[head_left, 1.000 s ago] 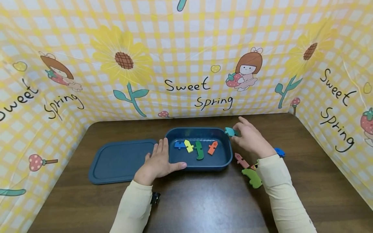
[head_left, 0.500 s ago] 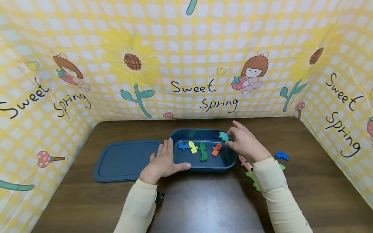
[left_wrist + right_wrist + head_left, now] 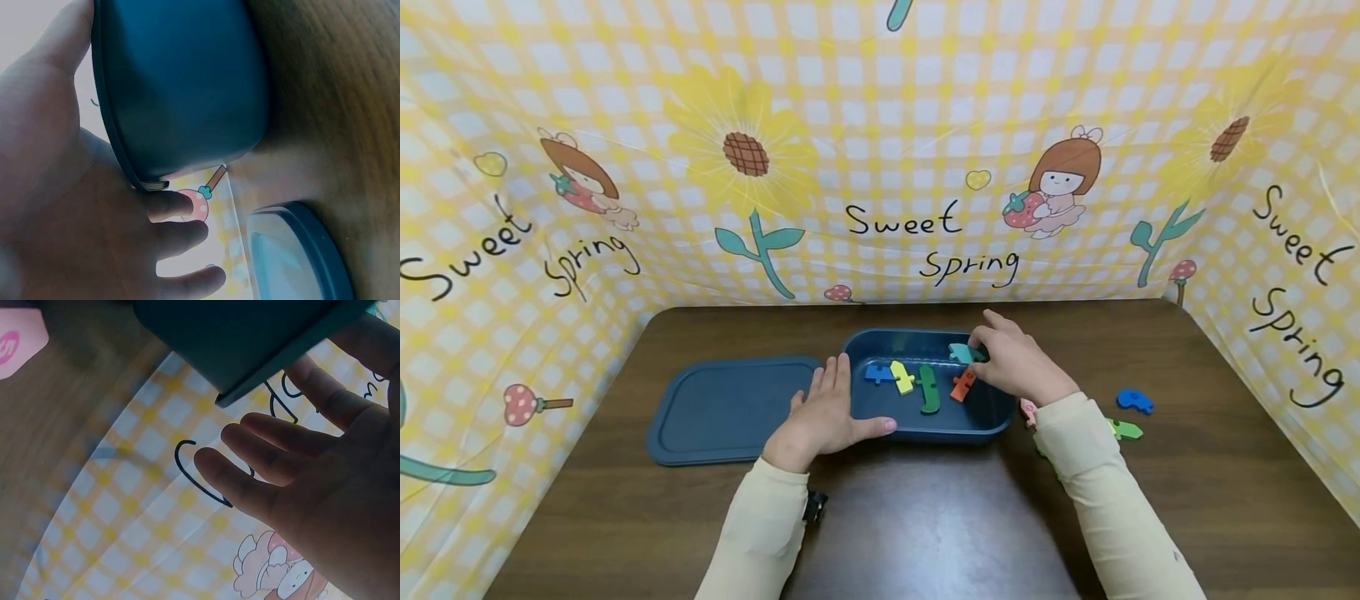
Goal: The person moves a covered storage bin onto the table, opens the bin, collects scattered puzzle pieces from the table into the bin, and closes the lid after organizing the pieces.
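My right hand pinches a teal puzzle piece between thumb and index finger, inside the back right corner of a dark blue box. In the right wrist view the box wall hides the piece. Flat on the box floor lie a blue piece, a yellow piece, a green piece and an orange piece, partly behind the right thumb. My left hand rests with straight fingers against the box's left side, its thumb along the front rim.
A dark blue lid lies left of the box. Right of the box, a pink piece, a light green piece and another blue piece lie on the wooden table, some partly under the right sleeve. Checked cloth walls surround the table.
The right hand has moved left with the teal piece, from above the box's right rim to inside the box. The left hand has stayed at the box's left side. The view has shifted slightly.
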`<action>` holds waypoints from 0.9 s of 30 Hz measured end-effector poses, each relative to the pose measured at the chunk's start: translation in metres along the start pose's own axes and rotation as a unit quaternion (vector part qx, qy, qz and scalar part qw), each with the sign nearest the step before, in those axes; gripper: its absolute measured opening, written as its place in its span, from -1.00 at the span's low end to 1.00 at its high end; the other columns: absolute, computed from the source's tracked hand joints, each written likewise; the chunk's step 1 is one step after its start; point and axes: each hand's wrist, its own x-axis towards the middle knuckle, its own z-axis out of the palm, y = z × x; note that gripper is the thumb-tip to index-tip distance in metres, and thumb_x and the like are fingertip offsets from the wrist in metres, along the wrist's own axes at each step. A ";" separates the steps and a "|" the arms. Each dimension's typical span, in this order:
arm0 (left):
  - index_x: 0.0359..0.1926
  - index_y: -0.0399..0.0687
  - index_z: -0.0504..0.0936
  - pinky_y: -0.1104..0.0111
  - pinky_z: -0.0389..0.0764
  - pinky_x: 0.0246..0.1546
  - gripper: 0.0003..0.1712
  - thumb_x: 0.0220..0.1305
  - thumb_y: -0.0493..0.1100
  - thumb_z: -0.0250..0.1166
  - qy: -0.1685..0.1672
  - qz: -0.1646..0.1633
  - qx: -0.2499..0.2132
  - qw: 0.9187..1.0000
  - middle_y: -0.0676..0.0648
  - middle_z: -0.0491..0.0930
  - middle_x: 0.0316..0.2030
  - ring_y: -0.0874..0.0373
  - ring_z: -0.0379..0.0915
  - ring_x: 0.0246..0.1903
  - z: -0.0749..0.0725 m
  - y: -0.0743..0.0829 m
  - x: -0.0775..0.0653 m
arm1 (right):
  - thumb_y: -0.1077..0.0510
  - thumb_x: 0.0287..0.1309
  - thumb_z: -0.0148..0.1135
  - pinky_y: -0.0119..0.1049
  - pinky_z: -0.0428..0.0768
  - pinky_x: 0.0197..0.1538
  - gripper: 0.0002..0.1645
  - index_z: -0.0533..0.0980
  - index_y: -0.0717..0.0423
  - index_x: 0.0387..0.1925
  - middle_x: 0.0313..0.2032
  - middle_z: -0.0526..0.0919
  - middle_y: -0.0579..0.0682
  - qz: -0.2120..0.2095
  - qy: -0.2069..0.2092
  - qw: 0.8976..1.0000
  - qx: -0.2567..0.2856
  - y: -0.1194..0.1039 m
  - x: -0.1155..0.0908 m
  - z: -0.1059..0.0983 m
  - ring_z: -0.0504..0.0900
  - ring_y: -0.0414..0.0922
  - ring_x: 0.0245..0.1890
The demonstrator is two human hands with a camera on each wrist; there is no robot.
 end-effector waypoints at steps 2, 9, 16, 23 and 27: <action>0.60 -0.18 -0.37 -0.27 -0.19 0.40 0.46 0.14 0.51 0.30 0.001 0.000 -0.001 1.000 -0.26 -0.33 0.59 -0.22 -0.43 0.54 0.000 0.000 0.000 | 0.15 0.22 0.41 0.36 0.24 0.30 -0.63 0.61 0.22 0.02 0.47 0.13 0.37 0.004 -0.008 1.000 -0.003 -0.002 0.002 0.000 0.13 0.31 0.45; 0.60 -0.19 -0.35 -0.28 -0.19 0.39 0.45 0.14 0.51 0.30 0.003 0.001 -0.001 1.000 -0.27 -0.31 0.58 -0.22 -0.42 0.54 0.000 0.000 0.000 | 0.14 0.23 0.42 0.41 0.18 0.30 -0.61 0.61 0.19 0.05 0.49 0.11 0.36 0.012 -0.025 1.000 -0.006 -0.006 0.007 0.003 0.10 0.30 0.47; 0.60 -0.18 -0.36 -0.27 -0.19 0.40 0.45 0.14 0.51 0.30 0.001 0.001 -0.002 1.000 -0.25 -0.32 0.59 -0.22 -0.43 0.54 -0.001 0.001 -0.002 | 0.13 0.23 0.41 0.39 0.20 0.31 -0.61 0.61 0.17 0.06 0.49 0.10 0.37 0.006 -0.021 1.000 -0.010 -0.009 0.009 0.001 0.11 0.30 0.46; 0.60 -0.20 -0.35 -0.25 -0.18 0.40 0.45 0.15 0.50 0.30 0.001 0.002 -0.003 1.000 -0.25 -0.33 0.59 -0.21 -0.42 0.54 -0.001 0.001 -0.002 | 0.14 0.21 0.42 0.38 0.21 0.30 -0.61 0.60 0.15 0.06 0.48 0.12 0.36 0.006 -0.014 1.000 -0.015 -0.010 0.014 0.003 0.12 0.29 0.46; 0.60 -0.20 -0.34 -0.24 -0.17 0.41 0.45 0.15 0.50 0.30 0.002 -0.001 0.000 1.000 -0.25 -0.33 0.59 -0.20 -0.41 0.55 -0.001 0.003 -0.003 | 0.12 0.21 0.44 0.39 0.20 0.30 -0.46 0.53 0.16 0.19 0.48 0.10 0.37 0.017 -0.010 1.000 -0.016 -0.006 0.017 0.008 0.09 0.29 0.47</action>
